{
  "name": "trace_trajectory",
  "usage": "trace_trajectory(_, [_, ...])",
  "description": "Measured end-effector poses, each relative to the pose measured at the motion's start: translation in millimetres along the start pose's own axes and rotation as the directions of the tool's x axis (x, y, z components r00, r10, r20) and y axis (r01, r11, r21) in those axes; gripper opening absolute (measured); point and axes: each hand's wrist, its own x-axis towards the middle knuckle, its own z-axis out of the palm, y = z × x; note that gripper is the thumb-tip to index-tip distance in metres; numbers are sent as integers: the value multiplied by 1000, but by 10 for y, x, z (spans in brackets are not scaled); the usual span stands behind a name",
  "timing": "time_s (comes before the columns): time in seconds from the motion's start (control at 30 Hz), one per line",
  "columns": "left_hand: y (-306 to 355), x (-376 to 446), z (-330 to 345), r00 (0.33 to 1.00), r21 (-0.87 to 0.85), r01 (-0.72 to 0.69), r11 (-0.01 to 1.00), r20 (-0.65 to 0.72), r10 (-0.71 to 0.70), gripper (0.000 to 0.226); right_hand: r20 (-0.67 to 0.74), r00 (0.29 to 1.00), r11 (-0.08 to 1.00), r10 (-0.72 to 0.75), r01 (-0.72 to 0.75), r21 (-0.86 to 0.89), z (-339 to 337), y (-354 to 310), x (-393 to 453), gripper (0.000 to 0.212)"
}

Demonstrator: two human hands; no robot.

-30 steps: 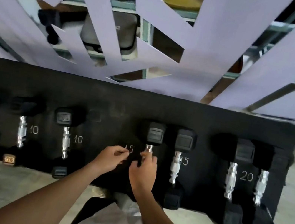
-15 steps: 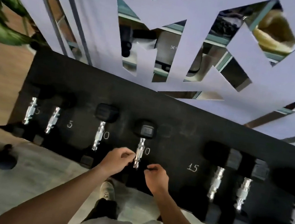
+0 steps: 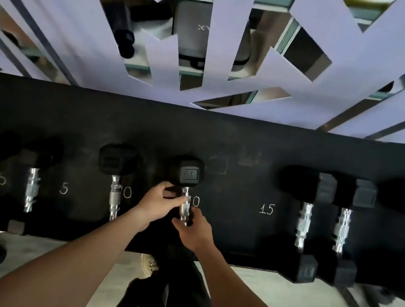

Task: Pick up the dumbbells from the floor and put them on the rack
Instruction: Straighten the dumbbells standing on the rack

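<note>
Now both hands on dumbbell (image 3: 186, 177) handle on rack (image 3: 225, 135): left hand (image 3: 158, 203) gripping upper part, right hand (image 3: 194, 229) pinching lower end.

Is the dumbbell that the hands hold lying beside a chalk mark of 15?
No, both hands hold the dumbbell beside a chalk 10; the 15 mark lies further right.

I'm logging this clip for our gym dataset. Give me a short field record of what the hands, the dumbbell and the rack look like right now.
left hand: grips the chrome handle near the far head
right hand: grips the same handle, nearer end
held dumbbell: over the rack by a chalked 10; resting or lifted, cannot tell
rack: black, chalk marks 5, 10, 15
other dumbbells: two far left, one beside the held one, three at right
</note>
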Motion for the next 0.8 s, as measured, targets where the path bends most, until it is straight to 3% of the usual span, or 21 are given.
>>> trace_trajectory(0.13, [-57,194,180,1000,-7,-21,1000,13,21,6,-14,1000,1000,-4,4,15,36,5,143,34])
trace_trajectory(0.33, [-104,277,192,999,-11,4,1000,-44,-5,7,-60,998,1000,-2,2,-1,99,8,157,29])
trace_trajectory(0.53, [46,251,413,1000,-11,26,1000,-6,-26,6,-122,992,1000,7,-9,-21,-108,109,114,28])
trace_trajectory(0.8, [242,259,683,1000,178,-15,984,24,11,16,-113,993,998,35,-28,62,-291,258,148,28])
